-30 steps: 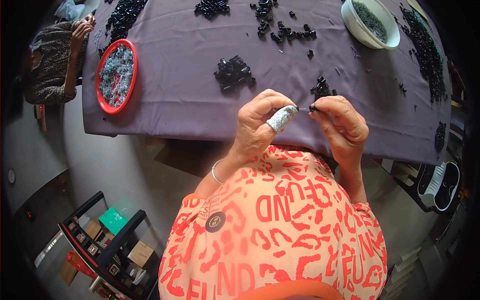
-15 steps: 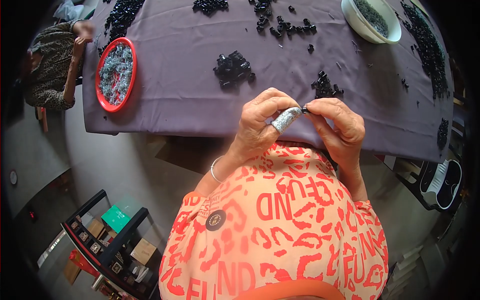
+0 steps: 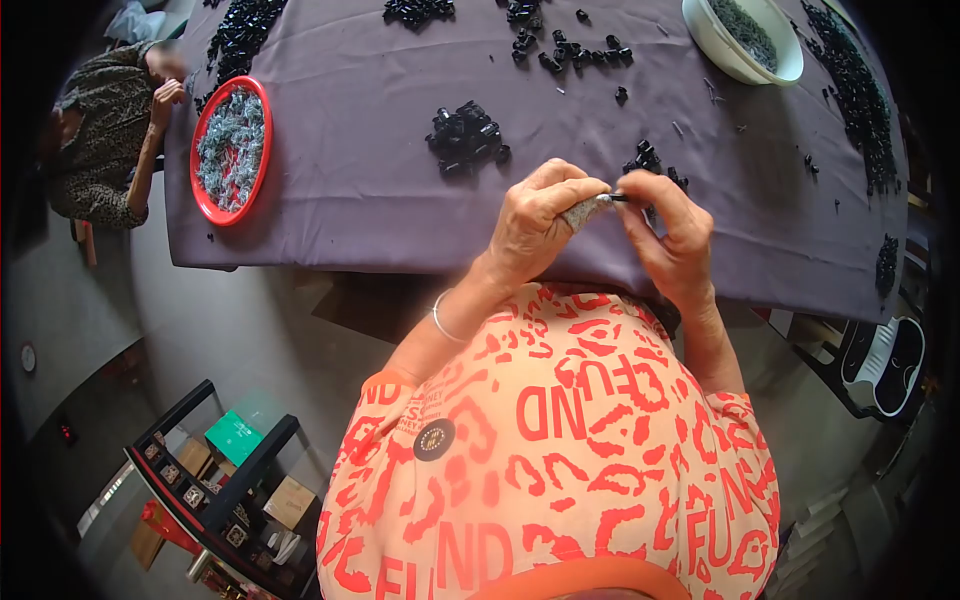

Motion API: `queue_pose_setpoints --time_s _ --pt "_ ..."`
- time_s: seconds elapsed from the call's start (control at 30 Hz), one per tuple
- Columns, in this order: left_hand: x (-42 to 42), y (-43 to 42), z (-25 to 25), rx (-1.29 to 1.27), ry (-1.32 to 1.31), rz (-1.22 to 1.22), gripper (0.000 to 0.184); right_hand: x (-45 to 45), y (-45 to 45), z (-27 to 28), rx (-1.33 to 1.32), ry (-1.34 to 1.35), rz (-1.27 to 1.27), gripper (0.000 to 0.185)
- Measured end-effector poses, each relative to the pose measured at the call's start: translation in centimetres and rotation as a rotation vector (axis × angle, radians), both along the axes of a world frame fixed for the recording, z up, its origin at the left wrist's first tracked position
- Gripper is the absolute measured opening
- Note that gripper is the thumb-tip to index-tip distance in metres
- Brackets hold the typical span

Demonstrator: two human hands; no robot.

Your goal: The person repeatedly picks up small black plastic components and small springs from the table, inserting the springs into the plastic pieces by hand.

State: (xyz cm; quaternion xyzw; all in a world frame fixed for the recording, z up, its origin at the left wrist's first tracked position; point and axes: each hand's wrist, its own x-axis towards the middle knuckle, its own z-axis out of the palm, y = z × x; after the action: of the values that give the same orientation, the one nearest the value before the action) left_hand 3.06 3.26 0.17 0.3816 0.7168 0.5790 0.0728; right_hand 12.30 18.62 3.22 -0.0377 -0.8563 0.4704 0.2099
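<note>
My left hand (image 3: pixel 540 215) is closed in a pinch at the table's near edge, one finger wrapped in a silvery grey covering (image 3: pixel 583 212). A small black plastic piece (image 3: pixel 618 197) sits between its fingertips and those of my right hand (image 3: pixel 672 232). My right hand's thumb and forefinger grip the piece from the other side, partly hiding it. Just beyond the right hand lies a small heap of black pieces (image 3: pixel 645 158), partly covered by the fingers. A larger pile of black pieces (image 3: pixel 466 138) rests farther left on the purple cloth (image 3: pixel 350 190).
A red-rimmed tray (image 3: pixel 266 150) of small clear pieces stands at the left. A cream bowl (image 3: pixel 795 72) with greyish pieces is at the far right. Long black heaps (image 3: pixel 860 110) line the right side. Another person (image 3: pixel 105 130) sits at the left edge.
Both hands have shifted slightly away from my body, nearer the small black heap. My right fingers have curled more over the piece. The other person's hand has moved down a little from the face.
</note>
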Motion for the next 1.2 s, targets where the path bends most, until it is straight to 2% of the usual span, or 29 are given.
queue_pose_setpoints --time_s 0.1,0.2,0.3,0.4,0.6,0.8,0.9,1.0,1.1,1.13,1.2 --pt "-1.0 0.2 -1.3 -0.218 0.350 0.032 0.022 -0.6 0.4 -1.1 0.149 -0.051 0.012 0.037" --pt "-1.0 0.5 -2.5 -0.337 0.440 0.036 0.013 -1.6 0.5 -2.5 0.402 -0.071 0.079 0.035" --pt "-0.7 0.5 -1.9 -0.398 0.311 0.030 0.014 -2.0 0.4 -2.4 0.505 -0.132 0.099 0.033" --pt "-1.5 0.4 0.6 -0.376 -0.479 -0.117 0.020 -2.5 0.1 -1.3 0.566 -0.152 0.139 0.033" --pt "-2.6 1.3 0.8 -0.479 -0.737 -0.107 0.018 -2.4 0.0 -1.2 0.492 -0.157 0.135 0.034" --pt "-2.9 1.1 1.0 -0.479 -0.731 -0.168 0.025 -1.9 0.1 -2.0 0.397 -0.106 0.099 0.041" --pt "-3.2 1.2 0.9 -0.460 -0.813 -0.161 0.019 -1.7 0.2 -2.0 0.415 -0.137 0.127 0.046" --pt "-3.2 1.4 0.8 -0.472 -0.832 -0.146 0.019 -1.4 0.6 -1.9 0.301 -0.136 0.176 0.047" --pt "-2.9 0.9 0.2 -0.391 -0.872 -0.137 0.019 -1.9 0.5 -1.3 0.324 -0.003 0.139 0.045" --pt "-2.8 0.6 -0.1 -0.367 -0.893 -0.144 0.023 -2.2 -0.1 -1.2 0.223 -0.011 0.116 0.040" --pt "-2.5 0.3 -2.3 -0.187 -0.744 -0.154 0.025 -3.3 -1.4 -1.3 0.178 0.036 0.152 0.039"
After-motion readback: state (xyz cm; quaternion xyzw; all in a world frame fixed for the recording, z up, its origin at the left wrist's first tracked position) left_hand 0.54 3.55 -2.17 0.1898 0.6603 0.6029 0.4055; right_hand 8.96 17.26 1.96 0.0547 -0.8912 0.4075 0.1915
